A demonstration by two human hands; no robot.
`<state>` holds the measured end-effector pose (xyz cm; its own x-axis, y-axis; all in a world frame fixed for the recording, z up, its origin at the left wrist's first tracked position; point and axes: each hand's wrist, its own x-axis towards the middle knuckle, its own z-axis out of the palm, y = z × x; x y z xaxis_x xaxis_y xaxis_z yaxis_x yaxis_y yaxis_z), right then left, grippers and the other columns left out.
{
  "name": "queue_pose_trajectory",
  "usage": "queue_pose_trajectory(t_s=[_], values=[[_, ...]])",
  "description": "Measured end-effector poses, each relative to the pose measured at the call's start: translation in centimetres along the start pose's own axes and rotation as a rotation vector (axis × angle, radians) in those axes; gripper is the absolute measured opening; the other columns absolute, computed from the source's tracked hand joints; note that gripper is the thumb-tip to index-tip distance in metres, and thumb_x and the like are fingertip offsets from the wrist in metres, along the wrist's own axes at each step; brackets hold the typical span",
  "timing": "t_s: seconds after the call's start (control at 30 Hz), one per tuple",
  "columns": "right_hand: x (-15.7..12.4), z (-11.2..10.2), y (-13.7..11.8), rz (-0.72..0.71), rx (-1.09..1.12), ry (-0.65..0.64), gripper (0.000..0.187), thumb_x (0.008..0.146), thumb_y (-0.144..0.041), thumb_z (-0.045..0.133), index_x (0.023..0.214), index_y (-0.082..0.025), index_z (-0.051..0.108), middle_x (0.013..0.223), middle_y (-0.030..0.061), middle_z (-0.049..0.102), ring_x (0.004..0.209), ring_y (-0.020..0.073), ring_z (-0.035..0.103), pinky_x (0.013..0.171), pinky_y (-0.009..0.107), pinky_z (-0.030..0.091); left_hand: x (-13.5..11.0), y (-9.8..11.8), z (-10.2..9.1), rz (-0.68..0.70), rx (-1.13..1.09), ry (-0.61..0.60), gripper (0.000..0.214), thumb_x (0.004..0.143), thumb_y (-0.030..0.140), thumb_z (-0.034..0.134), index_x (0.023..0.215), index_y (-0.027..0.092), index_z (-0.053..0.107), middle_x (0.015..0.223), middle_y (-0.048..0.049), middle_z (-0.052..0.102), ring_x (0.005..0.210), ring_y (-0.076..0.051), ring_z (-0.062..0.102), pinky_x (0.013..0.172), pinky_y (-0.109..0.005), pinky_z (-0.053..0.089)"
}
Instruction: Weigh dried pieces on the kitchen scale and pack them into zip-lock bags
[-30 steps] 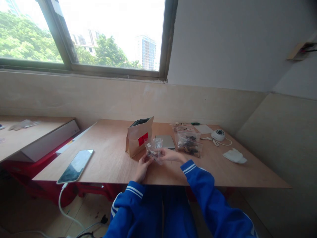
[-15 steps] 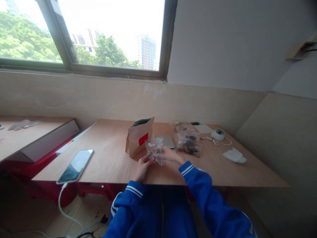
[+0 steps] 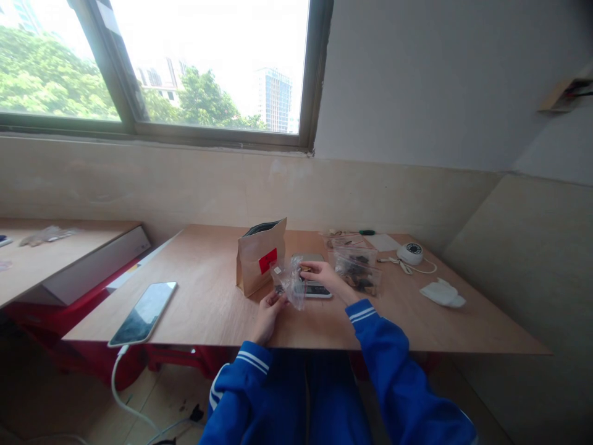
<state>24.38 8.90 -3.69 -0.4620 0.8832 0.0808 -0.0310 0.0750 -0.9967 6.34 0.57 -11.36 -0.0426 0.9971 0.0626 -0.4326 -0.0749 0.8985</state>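
Observation:
My left hand (image 3: 267,311) holds a small clear plastic bag (image 3: 290,281) with dark bits in it, upright above the wooden table (image 3: 204,296). My right hand (image 3: 324,275) has lifted off the bag and hovers over a small flat scale (image 3: 314,288), its fingers pinched on a tiny piece I cannot make out. A brown paper pouch (image 3: 257,254) with a red label stands open just left of the bag. Both arms wear blue sleeves with white stripes.
Clear bags of dark pieces (image 3: 358,271) lie right of the scale. A white round device with a cable (image 3: 410,253) and a white crumpled thing (image 3: 442,293) sit at the right. A phone (image 3: 143,312) on a cable lies at the left front edge. Another table (image 3: 60,259) stands further left.
My right hand has let go of the small bag and moved right and back over the scale. The left hand keeps the bag. The view has shifted slightly.

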Motion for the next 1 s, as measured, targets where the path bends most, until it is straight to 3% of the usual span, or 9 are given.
queue_pose_trajectory(t_s=[0.17, 0.27, 0.53, 0.67, 0.8, 1.0], values=[[1.4, -2.3, -4.2, -0.051, 0.103, 0.085, 0.048, 0.059, -0.035, 0.084, 0.103, -0.017, 0.072, 0.109, 0.0076, 0.071, 0.096, 0.0186, 0.064, 0.093, 0.035, 0.047, 0.0, -0.1, -0.1, -0.002, 0.006, -0.013, 0.044, 0.07, 0.042, 0.075, 0.101, 0.011, 0.07, 0.104, -0.012, 0.071, 0.094, -0.024, 0.064, 0.084, -0.035, 0.049], [3.2, -2.2, -6.6, -0.116, 0.108, 0.079, 0.047, 0.059, -0.036, 0.084, 0.1, -0.017, 0.073, 0.107, 0.0071, 0.071, 0.096, 0.0173, 0.063, 0.094, 0.034, 0.047, 0.0, -0.1, -0.1, -0.008, -0.009, -0.012, 0.043, 0.071, 0.042, 0.074, 0.101, 0.011, 0.069, 0.103, -0.0123, 0.071, 0.095, -0.025, 0.064, 0.089, -0.037, 0.048], [9.9, 3.8, -11.1, -0.383, -0.122, 0.116, 0.05, 0.062, -0.036, 0.081, 0.105, -0.015, 0.069, 0.105, 0.0077, 0.071, 0.094, 0.0195, 0.065, 0.091, 0.037, 0.05, -0.3, 0.2, 0.0, -0.018, -0.039, -0.036, 0.043, 0.073, 0.04, 0.073, 0.106, 0.012, 0.067, 0.111, -0.0131, 0.07, 0.105, -0.026, 0.063, 0.095, -0.038, 0.045], [11.9, 6.2, -11.7, -0.451, -0.306, -0.015, 0.04, 0.065, -0.033, 0.079, 0.1, -0.015, 0.071, 0.101, 0.0081, 0.072, 0.092, 0.0189, 0.066, 0.088, 0.035, 0.052, -0.4, 0.6, 0.1, -0.03, -0.039, -0.046, 0.041, 0.073, 0.039, 0.073, 0.105, 0.013, 0.068, 0.11, -0.0121, 0.07, 0.105, -0.027, 0.063, 0.095, -0.038, 0.046], [11.7, 6.4, -10.9, -0.475, -0.438, -0.172, 0.034, 0.072, -0.033, 0.073, 0.101, -0.015, 0.071, 0.103, 0.0079, 0.072, 0.093, 0.018, 0.065, 0.085, 0.033, 0.051, -0.4, 0.5, 0.1, -0.041, -0.055, -0.022, 0.041, 0.069, 0.038, 0.076, 0.103, 0.015, 0.069, 0.114, -0.0119, 0.069, 0.108, -0.028, 0.062, 0.095, -0.039, 0.046], [10.2, 6.3, -10.8, -0.543, -0.658, -0.157, 0.026, 0.087, -0.033, 0.058, 0.102, -0.015, 0.071, 0.102, 0.0096, 0.069, 0.096, 0.0195, 0.062, 0.088, 0.035, 0.047, -0.1, 0.0, 0.0, -0.046, -0.056, -0.027, 0.043, 0.069, 0.038, 0.076, 0.104, 0.013, 0.068, 0.109, -0.0127, 0.07, 0.104, -0.028, 0.063, 0.093, -0.04, 0.047]])
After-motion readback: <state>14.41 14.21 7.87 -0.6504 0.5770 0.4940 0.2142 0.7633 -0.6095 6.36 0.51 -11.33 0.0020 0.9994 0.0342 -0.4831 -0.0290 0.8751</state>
